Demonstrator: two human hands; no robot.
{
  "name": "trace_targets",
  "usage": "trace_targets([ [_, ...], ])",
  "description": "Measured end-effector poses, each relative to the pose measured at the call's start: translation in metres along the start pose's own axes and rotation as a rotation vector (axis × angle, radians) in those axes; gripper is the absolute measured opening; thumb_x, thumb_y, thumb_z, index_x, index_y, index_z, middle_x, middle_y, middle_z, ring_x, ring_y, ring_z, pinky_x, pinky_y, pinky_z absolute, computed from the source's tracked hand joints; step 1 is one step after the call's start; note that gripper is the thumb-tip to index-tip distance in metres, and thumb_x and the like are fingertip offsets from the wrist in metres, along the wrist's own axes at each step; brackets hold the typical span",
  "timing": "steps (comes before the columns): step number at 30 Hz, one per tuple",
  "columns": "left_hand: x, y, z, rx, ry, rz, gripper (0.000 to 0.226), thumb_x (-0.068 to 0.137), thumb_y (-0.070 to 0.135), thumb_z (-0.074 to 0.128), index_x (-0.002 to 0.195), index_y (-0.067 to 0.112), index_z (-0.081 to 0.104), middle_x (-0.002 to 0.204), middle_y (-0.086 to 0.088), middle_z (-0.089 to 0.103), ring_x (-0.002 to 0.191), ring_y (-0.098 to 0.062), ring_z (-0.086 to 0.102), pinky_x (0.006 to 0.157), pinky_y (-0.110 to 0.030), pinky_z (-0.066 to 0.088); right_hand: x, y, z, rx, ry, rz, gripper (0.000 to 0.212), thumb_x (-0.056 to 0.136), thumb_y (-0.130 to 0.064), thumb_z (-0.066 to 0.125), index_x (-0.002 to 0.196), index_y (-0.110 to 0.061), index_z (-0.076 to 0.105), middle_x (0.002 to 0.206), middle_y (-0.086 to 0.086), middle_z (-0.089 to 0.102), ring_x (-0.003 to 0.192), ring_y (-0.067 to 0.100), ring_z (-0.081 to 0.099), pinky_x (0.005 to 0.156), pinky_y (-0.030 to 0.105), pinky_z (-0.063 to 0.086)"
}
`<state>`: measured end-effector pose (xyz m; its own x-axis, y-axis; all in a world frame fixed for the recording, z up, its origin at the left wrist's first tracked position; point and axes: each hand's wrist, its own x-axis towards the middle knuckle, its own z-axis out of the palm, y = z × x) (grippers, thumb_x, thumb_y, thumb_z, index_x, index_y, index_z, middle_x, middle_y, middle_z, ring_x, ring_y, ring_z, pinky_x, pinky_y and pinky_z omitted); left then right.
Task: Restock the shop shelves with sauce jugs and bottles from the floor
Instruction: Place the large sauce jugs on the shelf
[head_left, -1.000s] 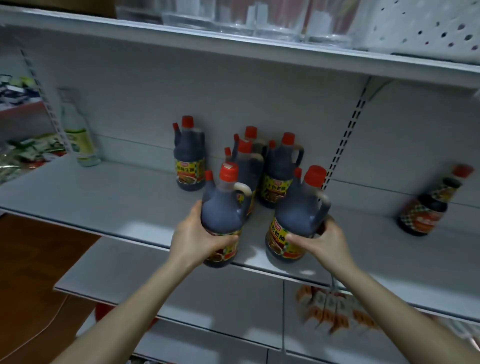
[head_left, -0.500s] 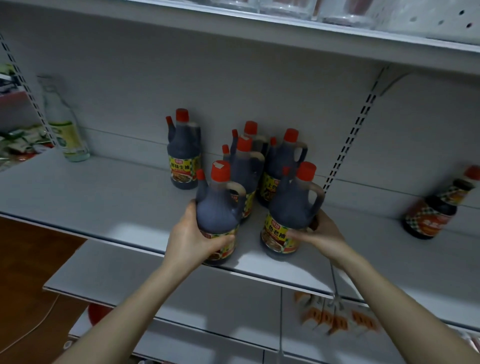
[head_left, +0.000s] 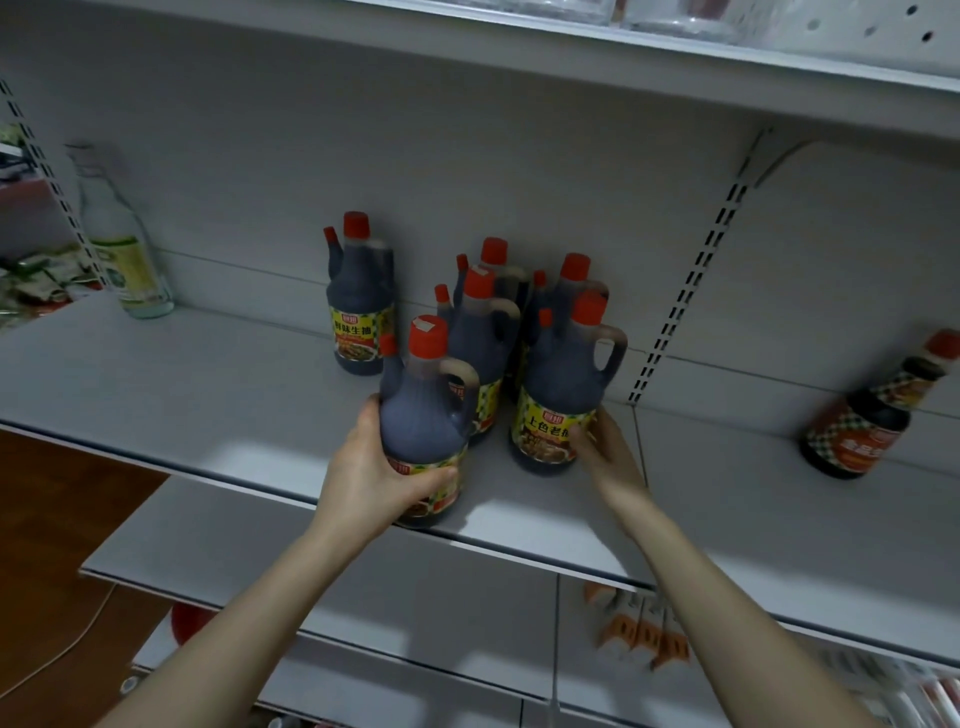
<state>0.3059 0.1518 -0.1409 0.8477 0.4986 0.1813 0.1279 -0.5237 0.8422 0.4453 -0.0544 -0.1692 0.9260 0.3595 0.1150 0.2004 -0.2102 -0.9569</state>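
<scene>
the front-left jug (head_left: 421, 410) stands upright at the front edge of the shelf (head_left: 208, 395), its lower body inside the left grip (head_left: 371, 475); the front-right jug (head_left: 558, 384) stands near it, a little further in, with the right grip (head_left: 605, 449) at its lower right side. there are six dark, red-capped sauce jugs in all: these two, three more jugs (head_left: 485, 343) bunched close behind them, and a lone jug (head_left: 358, 296) apart to the left by the back wall. one clear bottle (head_left: 124, 260) stands far left and one dark bottle (head_left: 857, 421) with an orange label far right. the left grip wraps the jug's label, thumb across the front. the right grip is narrow, fingers curled onto its jug's label.
</scene>
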Motion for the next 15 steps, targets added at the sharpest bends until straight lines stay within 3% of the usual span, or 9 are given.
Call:
trace_targets([
  [2,0.0,-0.001,0.0,0.004,0.002,0.0,0.099,0.051,0.046,0.082,0.134,0.022,0.034,0.123,0.001,0.056,0.112,-0.022,0.055,0.077,-0.026,0.042,-0.002,0.004,0.011,-0.006,0.063,0.017,0.063,0.076,-0.037,0.07,0.129,-0.02,0.041,0.122,-0.012,0.053,0.108,0.004,0.053,0.077,0.003,0.043],
  [4,0.0,0.0,0.0,0.007,0.004,0.004,0.103,0.044,0.057,0.072,0.132,0.023,0.034,0.119,0.004,0.057,0.11,-0.02,0.056,0.076,-0.026,0.043,0.0,0.007,0.02,-0.012,0.157,0.012,0.064,0.071,-0.019,0.079,0.122,-0.025,0.042,0.118,-0.009,0.056,0.104,0.009,0.056,0.08,0.015,0.046],
  [6,0.0,0.001,0.001,0.001,0.008,0.006,0.101,0.042,0.058,0.069,0.131,0.024,0.035,0.111,0.011,0.053,0.108,-0.019,0.056,0.075,-0.026,0.043,0.006,0.007,0.025,-0.037,0.218,0.031,0.07,0.069,-0.011,0.079,0.127,-0.016,0.041,0.125,0.004,0.055,0.111,0.02,0.054,0.084,0.026,0.044],
  [9,-0.001,0.001,0.001,0.004,0.016,0.005,0.096,0.047,0.049,0.074,0.131,0.023,0.035,0.108,0.014,0.049,0.108,-0.019,0.056,0.076,-0.025,0.043,0.014,0.008,0.027,-0.056,0.215,0.013,0.072,0.07,-0.007,0.079,0.13,-0.006,0.039,0.129,0.011,0.053,0.114,0.025,0.053,0.084,0.027,0.041],
  [15,0.0,0.0,0.003,0.001,0.02,0.0,0.096,0.053,0.04,0.085,0.133,0.022,0.034,0.109,0.013,0.049,0.109,-0.019,0.055,0.077,-0.025,0.041,0.017,0.01,0.028,-0.069,0.184,-0.004,0.069,0.071,-0.006,0.077,0.129,-0.006,0.04,0.127,0.01,0.054,0.107,0.017,0.052,0.083,0.025,0.039],
])
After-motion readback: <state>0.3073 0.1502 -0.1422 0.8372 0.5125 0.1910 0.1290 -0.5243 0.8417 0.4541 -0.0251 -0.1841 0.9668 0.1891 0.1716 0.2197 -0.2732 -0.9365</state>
